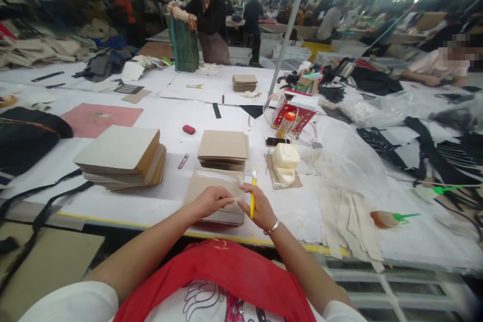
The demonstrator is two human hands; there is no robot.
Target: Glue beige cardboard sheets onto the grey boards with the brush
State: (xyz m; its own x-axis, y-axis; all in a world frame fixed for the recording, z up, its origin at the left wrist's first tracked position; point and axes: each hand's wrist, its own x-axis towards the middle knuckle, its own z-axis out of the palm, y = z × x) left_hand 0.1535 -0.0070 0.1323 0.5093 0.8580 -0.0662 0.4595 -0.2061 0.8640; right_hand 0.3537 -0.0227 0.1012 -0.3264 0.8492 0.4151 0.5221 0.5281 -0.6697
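four card stacks and a few single items around a white jug [286, 161]
left of the jug: one large card stack [118, 158], one small card stack [222, 150], one flat card pile [211, 178], one yellow tool [252, 201], one red block [188, 129]. beyond it: one far card stack [244, 82], one phone [277, 141]. right of it: two green-handled tools [400, 217] [442, 189].

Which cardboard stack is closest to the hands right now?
The low stack at the table's near edge, directly under the left hand and the right hand, which grips a yellow tool. The rest lie farther back or to the left.
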